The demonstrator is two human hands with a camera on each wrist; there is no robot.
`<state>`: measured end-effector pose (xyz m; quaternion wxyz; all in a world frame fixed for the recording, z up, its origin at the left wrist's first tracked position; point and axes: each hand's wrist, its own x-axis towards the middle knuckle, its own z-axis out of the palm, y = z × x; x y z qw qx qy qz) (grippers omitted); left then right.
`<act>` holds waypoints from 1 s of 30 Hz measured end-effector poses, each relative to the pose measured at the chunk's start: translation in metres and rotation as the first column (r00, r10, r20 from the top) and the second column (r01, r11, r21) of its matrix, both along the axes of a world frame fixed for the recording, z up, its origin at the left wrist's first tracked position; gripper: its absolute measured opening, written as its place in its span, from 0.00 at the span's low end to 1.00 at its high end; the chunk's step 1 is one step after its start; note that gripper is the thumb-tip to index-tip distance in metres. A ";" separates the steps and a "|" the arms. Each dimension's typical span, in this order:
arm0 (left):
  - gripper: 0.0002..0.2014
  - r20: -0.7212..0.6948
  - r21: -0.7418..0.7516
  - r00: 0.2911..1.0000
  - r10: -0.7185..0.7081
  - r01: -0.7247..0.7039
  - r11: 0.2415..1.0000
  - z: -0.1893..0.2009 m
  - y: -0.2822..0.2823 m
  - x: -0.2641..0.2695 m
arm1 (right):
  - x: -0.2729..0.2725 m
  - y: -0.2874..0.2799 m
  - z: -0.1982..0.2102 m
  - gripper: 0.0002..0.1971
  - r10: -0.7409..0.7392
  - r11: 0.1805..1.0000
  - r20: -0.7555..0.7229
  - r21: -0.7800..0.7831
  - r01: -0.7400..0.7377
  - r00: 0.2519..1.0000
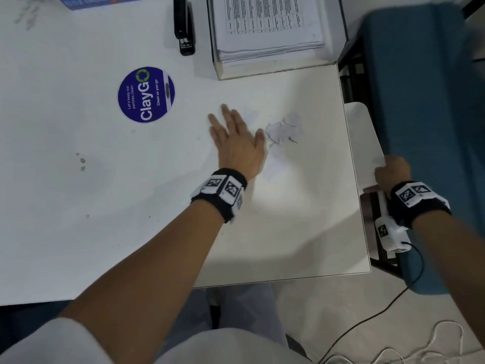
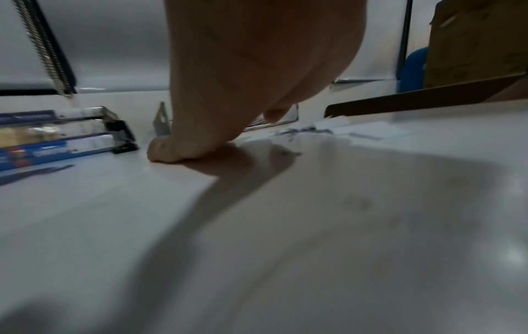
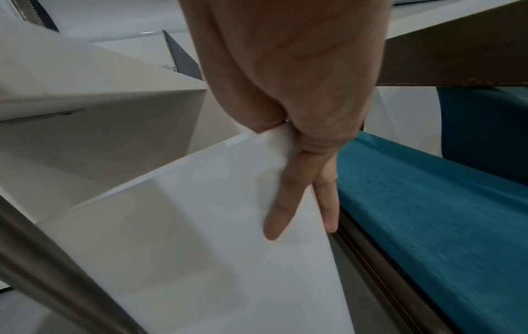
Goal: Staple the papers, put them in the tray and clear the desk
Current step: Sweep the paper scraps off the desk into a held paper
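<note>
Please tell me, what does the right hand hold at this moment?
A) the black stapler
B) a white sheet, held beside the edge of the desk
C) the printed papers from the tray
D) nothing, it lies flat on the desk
B: the right hand pinches a blank white sheet just off the desk edge, while the stapler lies untouched at the far side of the desk.

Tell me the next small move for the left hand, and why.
Probably sweep the left hand rightward, pushing the paper scraps off the desk edge onto the white sheet the right hand holds just beside and below it.
</note>
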<state>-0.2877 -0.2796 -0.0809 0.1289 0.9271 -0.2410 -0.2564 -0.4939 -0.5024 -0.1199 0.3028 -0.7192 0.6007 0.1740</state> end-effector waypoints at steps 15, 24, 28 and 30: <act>0.34 -0.021 -0.175 0.972 -0.236 0.229 0.958 0.017 -0.005 -0.046 | -0.010 -0.003 -0.002 0.19 0.068 0.997 -0.003 -0.040 -0.068 0.998; 0.38 -0.124 0.151 0.986 0.111 -0.092 0.984 0.015 0.144 -0.098 | -0.005 -0.010 -0.021 0.17 -0.053 0.999 0.096 0.008 0.053 0.994; 0.42 -0.117 0.096 0.991 0.072 -0.060 0.994 0.010 0.100 -0.125 | -0.008 -0.011 -0.027 0.15 -0.079 0.997 0.094 0.008 0.078 0.992; 0.40 -0.097 0.063 0.995 -0.013 0.019 0.998 0.008 0.072 -0.134 | -0.008 -0.010 -0.026 0.17 -0.099 0.995 0.088 0.020 0.098 0.991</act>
